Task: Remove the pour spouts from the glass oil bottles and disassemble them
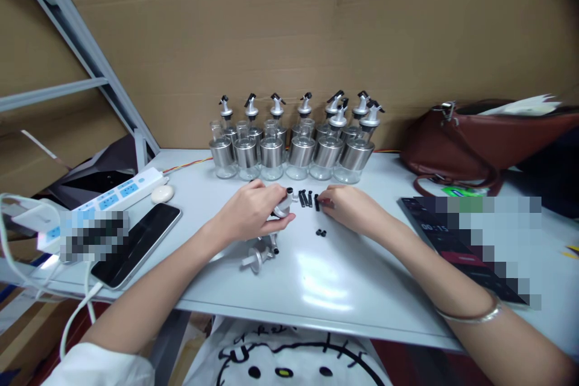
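Observation:
My left hand [256,211] is curled around a silver pourer spout [284,205] on the white table [344,280]. My right hand [348,208] pinches a small black part [316,201] at the end of a short row of black pieces [305,198]. Two tiny black rings [321,233] lie just in front of that hand. Another silver pourer spout [259,255] lies on its side below my left hand. Behind both hands stand several glass oil bottles with steel bands and black-lidded pourers [296,145].
A phone [138,244] on a cable, a white power strip [113,196] and a small cream oval object [161,193] lie at the left. A brown leather bag [479,139] and a dark tablet [452,241] sit at the right. Cardboard walls the back.

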Motion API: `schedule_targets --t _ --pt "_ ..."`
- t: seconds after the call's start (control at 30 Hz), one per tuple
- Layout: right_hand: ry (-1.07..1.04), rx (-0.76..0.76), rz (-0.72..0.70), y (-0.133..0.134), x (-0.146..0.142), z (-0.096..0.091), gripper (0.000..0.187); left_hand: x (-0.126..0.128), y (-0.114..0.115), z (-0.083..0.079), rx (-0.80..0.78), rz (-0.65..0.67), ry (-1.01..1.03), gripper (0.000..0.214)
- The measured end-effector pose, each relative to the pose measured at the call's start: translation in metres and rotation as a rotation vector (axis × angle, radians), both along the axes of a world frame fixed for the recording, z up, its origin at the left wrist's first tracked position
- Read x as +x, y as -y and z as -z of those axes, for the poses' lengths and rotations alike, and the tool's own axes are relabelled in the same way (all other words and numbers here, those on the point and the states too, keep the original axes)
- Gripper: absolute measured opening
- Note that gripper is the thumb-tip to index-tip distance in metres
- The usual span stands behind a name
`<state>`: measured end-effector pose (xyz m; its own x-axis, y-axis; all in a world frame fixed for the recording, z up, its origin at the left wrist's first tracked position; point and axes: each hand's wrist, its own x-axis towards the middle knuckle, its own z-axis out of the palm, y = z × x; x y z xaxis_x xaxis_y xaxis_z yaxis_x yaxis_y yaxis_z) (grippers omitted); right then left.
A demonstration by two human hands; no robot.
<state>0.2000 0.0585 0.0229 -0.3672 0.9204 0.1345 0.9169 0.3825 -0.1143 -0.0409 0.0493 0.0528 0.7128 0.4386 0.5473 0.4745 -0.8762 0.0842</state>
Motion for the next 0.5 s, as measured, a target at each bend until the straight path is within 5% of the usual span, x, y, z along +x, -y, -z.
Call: schedule_targets --t 0.17,0.33,0.5 --pt "0.076 -0.048 0.032 0.001 -0.007 -0.004 0.017 0.000 0.002 0.002 -0.108 -0.020 -0.019 0.010" --pt "0.058 -0.025 0.032 0.002 -0.010 -0.006 0.015 -0.001 0.003 0.005 -0.138 -0.077 -0.098 0.021" --pt "-0.199 0.114 -0.035 0.007 -0.011 -0.016 0.024 0.001 0.004 0.000 -0.122 -0.076 -0.217 0.023"
